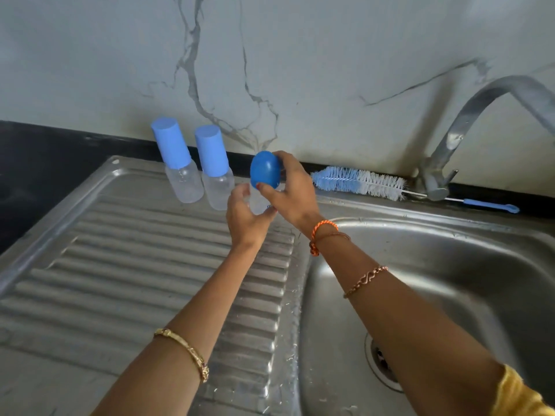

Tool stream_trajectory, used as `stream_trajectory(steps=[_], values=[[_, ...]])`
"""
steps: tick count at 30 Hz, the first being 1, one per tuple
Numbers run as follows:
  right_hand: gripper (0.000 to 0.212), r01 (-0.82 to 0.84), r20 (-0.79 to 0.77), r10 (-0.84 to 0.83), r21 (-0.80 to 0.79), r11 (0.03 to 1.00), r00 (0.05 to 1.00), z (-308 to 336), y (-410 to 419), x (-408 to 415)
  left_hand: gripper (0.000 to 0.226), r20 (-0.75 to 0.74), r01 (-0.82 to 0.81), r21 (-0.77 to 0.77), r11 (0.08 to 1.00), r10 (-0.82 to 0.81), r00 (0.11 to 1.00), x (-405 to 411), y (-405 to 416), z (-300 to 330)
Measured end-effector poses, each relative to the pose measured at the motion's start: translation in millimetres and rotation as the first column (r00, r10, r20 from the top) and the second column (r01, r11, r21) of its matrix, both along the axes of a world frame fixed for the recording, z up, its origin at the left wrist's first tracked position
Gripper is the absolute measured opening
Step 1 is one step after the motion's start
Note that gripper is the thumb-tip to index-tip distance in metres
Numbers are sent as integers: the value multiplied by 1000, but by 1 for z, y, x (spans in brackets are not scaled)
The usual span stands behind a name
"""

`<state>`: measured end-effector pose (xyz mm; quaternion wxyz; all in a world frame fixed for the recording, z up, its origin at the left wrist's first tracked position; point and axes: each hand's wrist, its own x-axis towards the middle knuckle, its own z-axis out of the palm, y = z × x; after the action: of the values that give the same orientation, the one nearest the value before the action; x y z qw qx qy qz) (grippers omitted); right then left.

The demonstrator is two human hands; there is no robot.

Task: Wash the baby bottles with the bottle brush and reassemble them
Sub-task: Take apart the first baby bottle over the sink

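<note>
Two clear baby bottles with blue caps, one [179, 163] and another [214, 171], stand upright at the back of the steel drainboard [126, 265]. A third clear bottle [258, 202] is gripped by my left hand [244, 217] just right of them. My right hand [292, 187] holds its blue cap [265, 171] on top of that bottle, fingers curled round it. The blue-and-white bottle brush [359, 183] lies along the back ledge, its handle passing behind the tap base.
A steel sink basin [435, 280] with a drain [383, 361] lies to the right. A curved steel tap [468, 127] rises at the back right. A marble-patterned wall stands behind, and a dark countertop [36, 163] lies to the left.
</note>
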<state>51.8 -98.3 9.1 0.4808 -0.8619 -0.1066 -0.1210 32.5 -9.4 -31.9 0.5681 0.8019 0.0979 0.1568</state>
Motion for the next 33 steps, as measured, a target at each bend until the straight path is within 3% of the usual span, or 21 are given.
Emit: stream_trajectory(steps=[8,13,16,20,23,27,33], values=[[46,89,28,-95,180,980,995,21,-41,-50,54,180,102,98,990,-118,977,-41,-32,20],[46,163,-72,-147,363,917,987,5,-90,-123,67,214,156,282,947,-221,952,-89,-69,10],[37,224,-143,-181,391,893,973,-18,-128,-164,64,238,172,466,868,-310,920,-118,-92,-5],[29,291,-298,-193,329,899,935,-36,-173,-200,55,302,151,647,747,-433,849,-146,-118,-8],[25,312,-412,-202,221,924,889,-43,-199,-214,63,228,179,764,620,-519,824,-158,-139,-13],[25,177,-646,-50,132,975,762,-42,-222,-227,69,184,161,854,494,-576,796,-174,-158,-26],[38,-25,-551,-31,-94,995,834,-41,-240,-237,56,178,90,923,373,-624,761,-178,-165,-38]])
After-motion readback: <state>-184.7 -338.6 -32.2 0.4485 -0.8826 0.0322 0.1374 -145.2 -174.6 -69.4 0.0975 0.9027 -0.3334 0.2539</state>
